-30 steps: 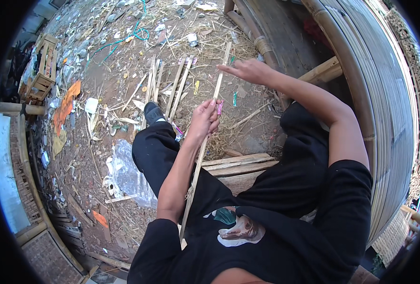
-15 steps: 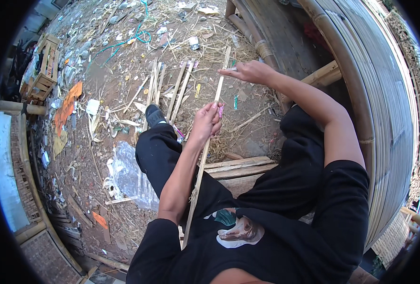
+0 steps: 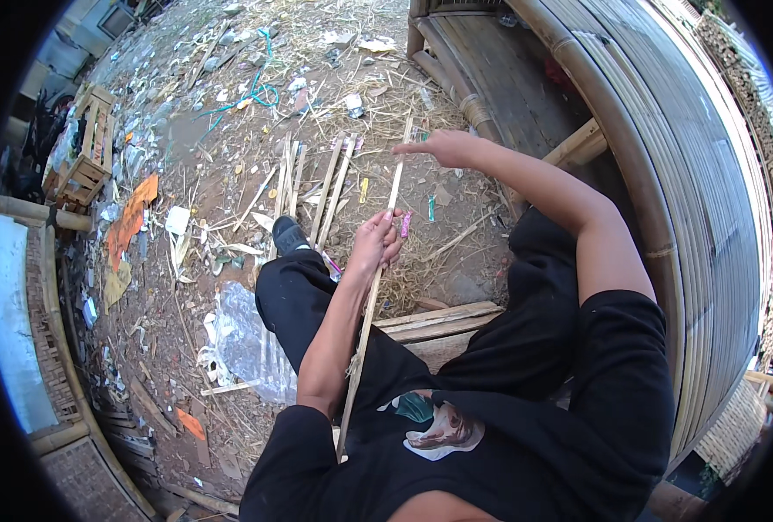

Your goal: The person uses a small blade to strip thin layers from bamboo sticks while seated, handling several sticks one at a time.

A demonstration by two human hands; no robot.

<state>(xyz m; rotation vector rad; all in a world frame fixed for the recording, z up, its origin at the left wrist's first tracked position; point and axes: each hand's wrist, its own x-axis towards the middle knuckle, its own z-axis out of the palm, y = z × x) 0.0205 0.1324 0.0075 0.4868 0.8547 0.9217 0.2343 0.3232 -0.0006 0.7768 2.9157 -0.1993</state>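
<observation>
A long, thin bamboo strip slants from my lap out over the ground between my legs. Around its middle my left hand is closed, thumb on top. My right hand is at the strip's far part, its index finger stretched across it and the other fingers curled. Whatever those curled fingers hold, if anything, is too small to make out. Beyond my left shoe, several more bamboo strips lie side by side on the ground.
To my right is a bamboo-slat platform with a thick pole edge. Split wood lies between my legs. Clear plastic sheeting and an orange scrap litter the ground at left, near a wooden crate.
My right hand has shifted slightly left and nearer me, along the strip's far part. My left hand has dropped a little lower in view, still gripping the strip. The view has tilted slightly.
</observation>
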